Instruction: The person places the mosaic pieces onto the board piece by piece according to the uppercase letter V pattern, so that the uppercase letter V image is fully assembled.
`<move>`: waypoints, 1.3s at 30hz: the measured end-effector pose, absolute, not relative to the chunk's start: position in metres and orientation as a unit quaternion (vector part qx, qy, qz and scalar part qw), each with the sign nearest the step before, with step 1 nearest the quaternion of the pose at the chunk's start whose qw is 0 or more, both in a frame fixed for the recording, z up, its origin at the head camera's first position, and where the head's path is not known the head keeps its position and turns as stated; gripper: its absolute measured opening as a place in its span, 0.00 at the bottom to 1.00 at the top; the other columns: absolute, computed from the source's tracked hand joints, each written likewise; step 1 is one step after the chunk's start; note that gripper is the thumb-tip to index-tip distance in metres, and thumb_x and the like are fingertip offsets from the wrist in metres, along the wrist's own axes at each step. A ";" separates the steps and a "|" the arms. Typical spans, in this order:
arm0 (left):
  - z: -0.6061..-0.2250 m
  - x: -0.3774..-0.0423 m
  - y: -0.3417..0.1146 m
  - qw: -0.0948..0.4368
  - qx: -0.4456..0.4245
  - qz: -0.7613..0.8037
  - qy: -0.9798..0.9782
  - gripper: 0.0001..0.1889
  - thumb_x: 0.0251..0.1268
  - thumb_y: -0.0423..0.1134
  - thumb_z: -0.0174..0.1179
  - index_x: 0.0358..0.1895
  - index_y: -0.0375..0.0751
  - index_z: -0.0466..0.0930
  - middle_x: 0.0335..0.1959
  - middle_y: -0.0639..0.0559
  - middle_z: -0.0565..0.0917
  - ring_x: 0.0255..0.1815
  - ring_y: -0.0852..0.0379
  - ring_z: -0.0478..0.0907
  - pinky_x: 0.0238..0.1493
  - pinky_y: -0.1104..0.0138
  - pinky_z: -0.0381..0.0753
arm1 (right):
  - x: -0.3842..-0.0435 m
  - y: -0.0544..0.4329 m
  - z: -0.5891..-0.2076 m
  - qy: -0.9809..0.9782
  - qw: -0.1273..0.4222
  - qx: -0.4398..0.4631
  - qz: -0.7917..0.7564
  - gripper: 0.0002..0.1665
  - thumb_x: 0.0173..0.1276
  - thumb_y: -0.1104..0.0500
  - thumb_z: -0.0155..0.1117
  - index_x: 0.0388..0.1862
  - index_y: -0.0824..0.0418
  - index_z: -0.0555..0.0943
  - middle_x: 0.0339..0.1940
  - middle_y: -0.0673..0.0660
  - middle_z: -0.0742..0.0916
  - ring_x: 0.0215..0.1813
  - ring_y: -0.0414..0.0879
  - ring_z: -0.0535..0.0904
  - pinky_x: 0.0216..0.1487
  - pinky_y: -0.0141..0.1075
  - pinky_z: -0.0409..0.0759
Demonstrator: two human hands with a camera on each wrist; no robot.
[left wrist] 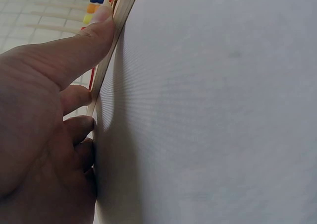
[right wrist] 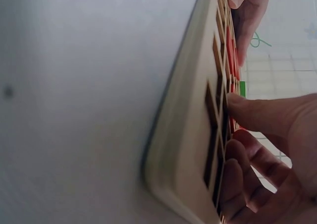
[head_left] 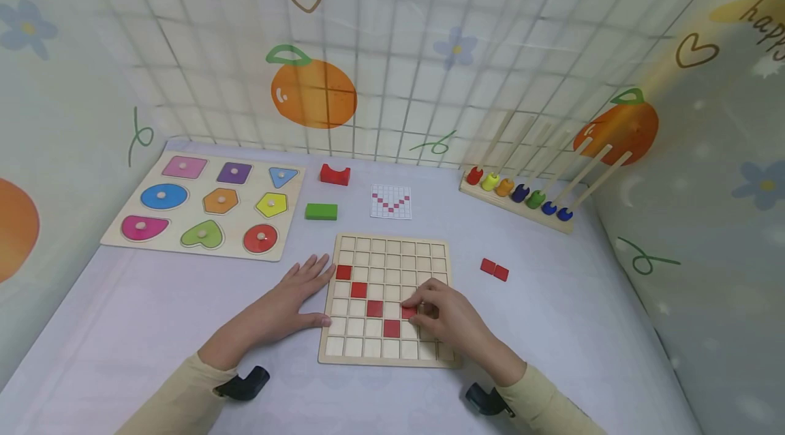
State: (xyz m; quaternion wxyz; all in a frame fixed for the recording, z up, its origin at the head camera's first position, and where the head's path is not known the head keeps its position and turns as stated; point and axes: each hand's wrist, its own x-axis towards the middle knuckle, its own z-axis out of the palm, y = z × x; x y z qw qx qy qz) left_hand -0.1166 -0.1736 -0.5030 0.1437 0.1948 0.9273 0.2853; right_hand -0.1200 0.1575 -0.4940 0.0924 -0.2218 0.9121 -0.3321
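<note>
White surface (head_left: 165,326) carries the grid board (head_left: 353,346). Head view: left hand (head_left: 279,302), extended, touches the board's left edge; right hand (head_left: 454,316) pinches a red tile (head_left: 408,313) at the board's right half. Left wrist view: thumb (left wrist: 81,50) meets the board's edge. Right wrist view: fingertips (right wrist: 233,177) at the board.

The board (head_left: 371,348) before me is pale wood, smooth and matt; its red tiles (head_left: 375,309) look smooth. The card (head_left: 390,211) looks like matt paper, the tablecloth (head_left: 184,312) like matt cloth. The puzzle (head_left: 195,202) has a glossy-looking red disc (head_left: 260,238); the rods (head_left: 600,182) are bare wood. My sleeves (head_left: 184,394) are matt cloth, my wrist cameras (head_left: 248,384) smooth black plastic.
</note>
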 end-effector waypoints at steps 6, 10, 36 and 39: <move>-0.503 -0.116 -0.174 0.142 0.195 0.285 0.928 0.51 0.58 0.55 0.73 0.81 0.47 0.56 0.84 0.46 0.51 0.84 0.43 0.40 0.81 0.44 0.43 | -0.120 0.157 -0.493 0.914 0.090 -0.224 -0.327 0.13 0.62 0.60 0.78 0.45 0.48 0.90 0.41 0.41 0.81 0.37 0.39 0.76 0.34 0.29 0.77; -0.504 -0.117 -0.174 0.140 0.195 0.283 0.929 0.51 0.58 0.55 0.73 0.81 0.47 0.56 0.84 0.47 0.51 0.84 0.43 0.40 0.81 0.44 0.43 | -0.120 0.157 -0.493 0.914 0.092 -0.220 -0.328 0.13 0.63 0.60 0.77 0.46 0.47 0.90 0.42 0.41 0.81 0.37 0.38 0.75 0.34 0.29 0.77; -0.504 -0.118 -0.175 0.145 0.198 0.281 0.928 0.51 0.58 0.56 0.73 0.81 0.46 0.57 0.84 0.46 0.50 0.84 0.42 0.40 0.81 0.44 0.43 | -0.124 0.180 -0.485 0.915 0.086 -0.180 -0.351 0.17 0.64 0.60 0.76 0.52 0.48 0.87 0.40 0.44 0.82 0.37 0.39 0.77 0.38 0.30 0.81; -0.504 -0.118 -0.175 0.144 0.201 0.281 0.927 0.50 0.58 0.56 0.73 0.81 0.46 0.57 0.84 0.46 0.50 0.84 0.42 0.40 0.81 0.44 0.43 | -0.126 0.189 -0.484 0.921 0.078 -0.174 -0.340 0.18 0.64 0.61 0.76 0.52 0.50 0.87 0.38 0.45 0.82 0.36 0.40 0.76 0.37 0.31 0.81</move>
